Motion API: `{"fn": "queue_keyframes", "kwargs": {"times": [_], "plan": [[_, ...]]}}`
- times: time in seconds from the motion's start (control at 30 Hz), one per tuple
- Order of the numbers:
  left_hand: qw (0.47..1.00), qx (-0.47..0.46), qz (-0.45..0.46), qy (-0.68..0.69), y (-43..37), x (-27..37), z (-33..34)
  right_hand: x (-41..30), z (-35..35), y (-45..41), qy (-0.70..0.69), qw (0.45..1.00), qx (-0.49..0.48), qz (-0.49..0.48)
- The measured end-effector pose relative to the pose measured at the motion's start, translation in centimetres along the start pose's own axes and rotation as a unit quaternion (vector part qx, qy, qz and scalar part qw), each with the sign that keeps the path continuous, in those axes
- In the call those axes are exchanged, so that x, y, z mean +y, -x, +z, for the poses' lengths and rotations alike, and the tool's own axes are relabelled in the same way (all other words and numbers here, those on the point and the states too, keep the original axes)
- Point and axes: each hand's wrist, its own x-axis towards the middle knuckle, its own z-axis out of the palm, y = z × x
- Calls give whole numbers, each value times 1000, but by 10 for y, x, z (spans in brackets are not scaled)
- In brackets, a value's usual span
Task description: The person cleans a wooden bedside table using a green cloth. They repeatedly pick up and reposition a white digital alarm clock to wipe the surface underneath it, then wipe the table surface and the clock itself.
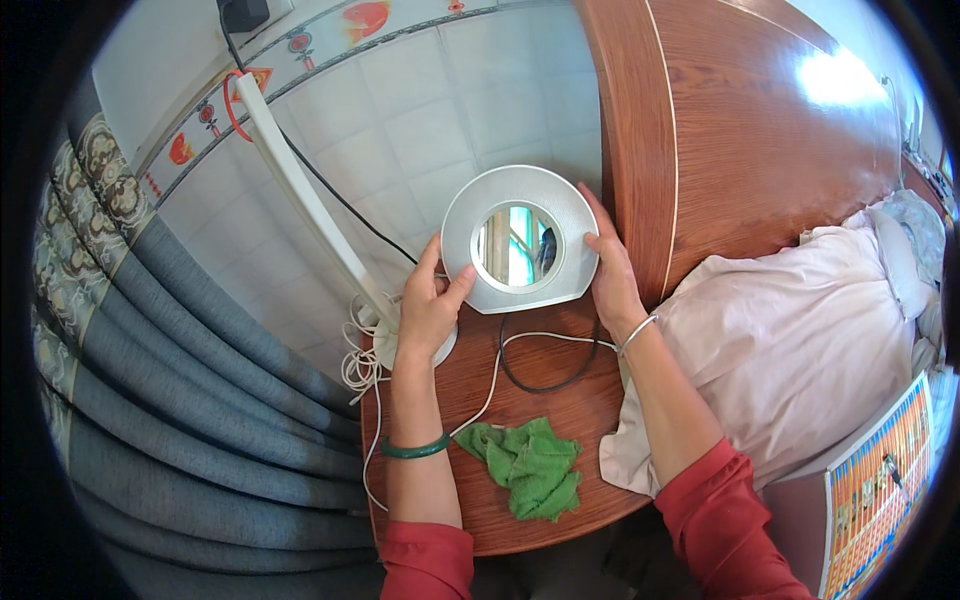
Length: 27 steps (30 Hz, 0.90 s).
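Both hands grip a round, silver-white device with a mesh-like face [505,186] and a flat bottom edge. At its centre is a round mirror-like disc [517,246] that shows reflections. My left hand [433,304] holds the left rim, thumb on the front. On the right rim, my right hand [613,274] presses its thumb against the face, fingers behind. The device is above the back of a wooden tabletop [480,390]; whether it touches the wood is hidden. Nearer me on the wood lies a crumpled green cloth [529,465].
A white desk lamp [315,202] leans up at the left, its base behind my left hand. White cables [364,367] bunch beside it; a black cable [536,388] loops below the device. Grey curtains [225,420], a wooden headboard [742,142], pale bedding [787,322] and a patterned box [877,487] surround the table.
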Motion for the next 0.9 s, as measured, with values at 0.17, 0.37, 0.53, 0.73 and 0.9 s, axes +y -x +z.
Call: {"fn": "queue_keyframes", "kwargs": {"times": [0.17, 0.37, 0.53, 0.73, 0.9], "plan": [[1000, 1, -18, -15, 0, -18, 1, 11, -6, -4, 33, 998, -11, 48], [999, 9, 30, 4, -2, -57, 7, 24, -8, -10, 75, 994, 11, 73], [998, 20, 13, -65, 1, -87, 10, 33, -7, -14, 66, 988, 29, 135], [979, 68, 52, -184, 2, -93, 20, 44, -1, -16, 23, 989, 100, 106], [973, 80, 58, -208, 4, -80, 23, 55, -2, -17, 21, 986, 129, 99]]}}
